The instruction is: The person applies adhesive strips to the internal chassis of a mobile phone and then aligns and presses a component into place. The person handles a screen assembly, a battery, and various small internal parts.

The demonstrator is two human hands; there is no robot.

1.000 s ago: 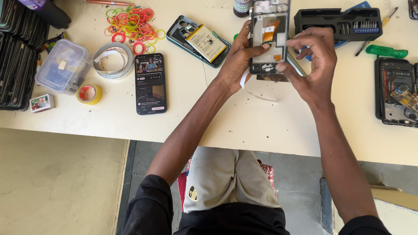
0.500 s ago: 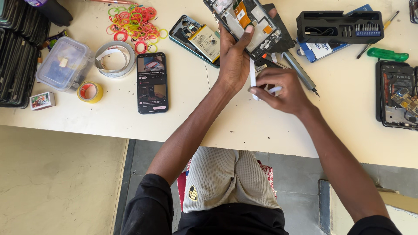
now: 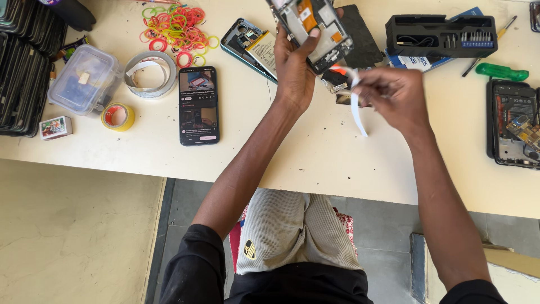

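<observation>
My left hand (image 3: pixel 295 70) grips an opened phone frame (image 3: pixel 312 28) with exposed circuit parts, lifted and tilted above the cream table (image 3: pixel 315 157). Just to its right, my right hand (image 3: pixel 394 95) pinches a white strip (image 3: pixel 356 107) that curls down from the fingers. The strip's upper end lies close to the frame's lower corner; whether it is still attached I cannot tell. A dark phone back panel (image 3: pixel 363 36) lies on the table behind the hands.
An opened teal phone (image 3: pixel 253 48) with its battery showing, a lit black phone (image 3: pixel 198 105), tape rolls (image 3: pixel 151 73), coloured rubber bands (image 3: pixel 180 31), a clear plastic box (image 3: pixel 84 79). Right: black bit case (image 3: pixel 441 35), green screwdriver (image 3: pixel 502 71), another opened phone (image 3: pixel 514 124). Stacked screens (image 3: pixel 22 67) far left.
My left hand carried the phone frame left and tilted it. My right hand dropped to the table, then rose holding the white strip, pulling away to the right.
</observation>
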